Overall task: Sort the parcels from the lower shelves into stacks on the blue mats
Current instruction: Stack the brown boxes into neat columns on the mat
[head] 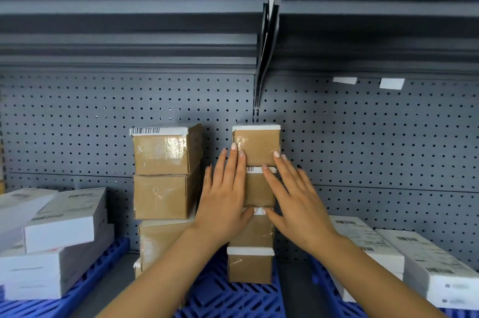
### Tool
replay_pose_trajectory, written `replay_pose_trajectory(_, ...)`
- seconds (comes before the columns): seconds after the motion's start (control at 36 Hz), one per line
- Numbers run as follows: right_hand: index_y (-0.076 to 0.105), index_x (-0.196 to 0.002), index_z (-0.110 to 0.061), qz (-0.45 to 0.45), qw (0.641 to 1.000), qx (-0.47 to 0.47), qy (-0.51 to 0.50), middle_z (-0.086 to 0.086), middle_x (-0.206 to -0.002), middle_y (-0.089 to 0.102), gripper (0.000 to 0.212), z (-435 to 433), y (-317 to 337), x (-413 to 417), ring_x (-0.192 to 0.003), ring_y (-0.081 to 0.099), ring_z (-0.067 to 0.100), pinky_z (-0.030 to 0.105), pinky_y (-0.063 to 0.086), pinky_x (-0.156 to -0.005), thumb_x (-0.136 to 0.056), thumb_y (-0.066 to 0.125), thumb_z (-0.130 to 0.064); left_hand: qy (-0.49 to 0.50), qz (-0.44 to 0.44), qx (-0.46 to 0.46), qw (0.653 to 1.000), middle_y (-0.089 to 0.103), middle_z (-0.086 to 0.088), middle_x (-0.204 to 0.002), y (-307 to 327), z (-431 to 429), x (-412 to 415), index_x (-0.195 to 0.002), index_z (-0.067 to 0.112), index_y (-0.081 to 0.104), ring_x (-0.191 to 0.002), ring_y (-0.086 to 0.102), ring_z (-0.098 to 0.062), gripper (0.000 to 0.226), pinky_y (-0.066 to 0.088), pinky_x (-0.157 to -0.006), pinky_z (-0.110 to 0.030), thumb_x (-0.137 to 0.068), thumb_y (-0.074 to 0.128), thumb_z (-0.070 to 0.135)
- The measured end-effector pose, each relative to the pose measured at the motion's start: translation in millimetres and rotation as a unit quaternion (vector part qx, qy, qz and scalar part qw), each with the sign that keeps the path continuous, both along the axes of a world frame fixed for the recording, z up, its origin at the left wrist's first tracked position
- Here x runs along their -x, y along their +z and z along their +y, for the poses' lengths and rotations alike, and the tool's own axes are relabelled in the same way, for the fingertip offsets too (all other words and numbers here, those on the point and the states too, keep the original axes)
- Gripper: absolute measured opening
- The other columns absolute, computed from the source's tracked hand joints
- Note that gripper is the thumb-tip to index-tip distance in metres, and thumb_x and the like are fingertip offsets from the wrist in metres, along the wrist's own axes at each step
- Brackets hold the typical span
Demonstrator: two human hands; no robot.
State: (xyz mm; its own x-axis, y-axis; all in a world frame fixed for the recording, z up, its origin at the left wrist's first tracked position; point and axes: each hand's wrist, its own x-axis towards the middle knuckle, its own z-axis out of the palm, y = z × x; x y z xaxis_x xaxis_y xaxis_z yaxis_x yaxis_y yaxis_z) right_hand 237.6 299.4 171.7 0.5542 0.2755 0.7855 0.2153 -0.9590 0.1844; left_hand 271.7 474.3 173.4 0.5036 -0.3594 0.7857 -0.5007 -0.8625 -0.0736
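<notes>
A narrow stack of several small brown parcels stands on the middle blue mat. My left hand lies flat against the stack's left front, fingers straight, tips on the top parcel. My right hand presses its right front the same way, and both thumbs touch a lower parcel. A wider stack of brown parcels stands just to the left.
White flat boxes are piled on the left blue mat. More white boxes lie on the right mat. A grey pegboard backs the shelf, and an upper shelf carries large cartons.
</notes>
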Motion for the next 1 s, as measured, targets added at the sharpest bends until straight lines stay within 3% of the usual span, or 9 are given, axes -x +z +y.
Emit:
replay_pose_trajectory(0.17, 0.019, -0.151, -0.018, 0.005, 1.0, 0.008, 0.004, 0.01, -0.16, 0.007, 0.102, 0.7, 0.0, -2.0, -0.145, 0.009, 0.021, 0.045, 0.02, -0.112, -0.072, 0.08, -0.036, -0.006, 0.005, 0.012, 1.0, -0.006, -0.014, -0.16, -1.3, -1.8, -6.7, -0.152, 0.008, -0.003, -0.147, 0.002, -0.034, 0.118, 0.026, -0.11, -0.053, -0.07, 0.062, 0.063)
replay_pose_trajectory(0.22, 0.015, -0.152, -0.019, 0.018, 1.0, 0.006, 0.004, 0.009, -0.16, 0.003, 0.104, 0.0, -0.6, -2.1, -0.145, 0.009, 0.021, 0.044, 0.019, -0.112, -0.072, 0.08, -0.034, -0.016, 0.01, 0.019, 1.0, -0.007, -0.015, -0.159, -2.8, -2.8, -9.2, -0.152, 0.008, -0.003, -0.146, 0.004, -0.037, 0.122, 0.03, -0.109, -0.054, -0.068, 0.071, 0.059)
replay_pose_trajectory(0.33, 0.005, -0.152, -0.022, 0.043, 0.999, 0.001, 0.011, 0.007, -0.161, -0.007, 0.106, -1.7, -1.7, -1.5, -0.145, 0.003, 0.019, 0.042, 0.014, -0.113, -0.076, 0.078, -0.031, -0.042, 0.064, 0.022, 0.997, -0.035, -0.02, -0.15, -5.2, -4.4, -7.2, -0.145, 0.021, -0.031, -0.145, -0.009, -0.037, 0.122, 0.018, -0.118, -0.045, -0.08, 0.068, 0.052)
replay_pose_trajectory(0.39, 0.003, -0.152, -0.022, 0.051, 0.999, 0.0, 0.011, 0.006, -0.16, -0.01, 0.106, -1.4, -1.9, -1.0, -0.146, 0.002, 0.019, 0.041, 0.012, -0.113, -0.077, 0.077, -0.03, -0.045, 0.107, 0.025, 0.993, -0.04, -0.025, -0.145, -6.0, -5.3, -4.7, -0.136, 0.022, -0.043, -0.145, 0.015, -0.036, 0.118, 0.03, -0.112, -0.034, -0.087, 0.06, 0.052)
replay_pose_trajectory(0.44, 0.002, -0.152, -0.022, 0.054, 0.998, 0.001, 0.009, 0.006, -0.16, -0.011, 0.106, -0.8, -1.8, -0.9, -0.146, 0.002, 0.02, 0.041, 0.012, -0.113, -0.078, 0.076, -0.029, -0.045, 0.127, 0.023, 0.991, -0.039, -0.027, -0.145, -5.7, -6.7, -3.9, -0.132, 0.022, -0.047, -0.132, 0.042, -0.032, 0.116, 0.043, -0.096, -0.026, -0.089, 0.056, 0.052)
replay_pose_trajectory(0.5, 0.0, -0.152, -0.021, 0.057, 0.998, 0.004, 0.012, 0.006, -0.16, -0.013, 0.105, -0.5, -1.6, -0.8, -0.146, 0.002, 0.021, 0.04, 0.012, -0.114, -0.079, 0.075, -0.029, -0.054, 0.14, 0.025, 0.988, -0.039, -0.025, -0.145, -3.9, -8.0, -3.7, -0.13, 0.024, -0.048, -0.124, 0.05, -0.03, 0.117, 0.047, -0.09, -0.025, -0.089, 0.058, 0.05)
replay_pose_trajectory(0.83, -0.002, -0.153, -0.024, 0.075, 0.997, 0.009, 0.022, 0.005, -0.16, -0.013, 0.106, -1.8, 0.2, 0.3, -0.147, 0.001, 0.02, 0.039, 0.006, -0.114, -0.08, 0.074, -0.03, -0.054, 0.131, 0.018, 0.99, -0.032, -0.021, -0.151, -0.6, -8.8, 0.1, -0.131, 0.022, -0.046, -0.141, 0.026, -0.035, 0.117, 0.032, -0.112, -0.036, -0.088, 0.059, 0.051)
replay_pose_trajectory(1.0, -0.035, -0.139, -0.037, 0.082, 0.995, -0.038, 0.036, 0.004, -0.15, -0.038, 0.108, -2.0, -3.2, 2.8, -0.145, -0.007, 0.021, 0.032, 0.0, -0.112, -0.091, 0.062, -0.037, -0.051, 0.133, 0.032, 0.989, -0.036, -0.017, -0.15, -3.0, -5.9, 1.1, -0.134, 0.024, -0.044, -0.139, 0.03, -0.034, 0.117, 0.033, -0.111, -0.039, -0.087, 0.06, 0.051)
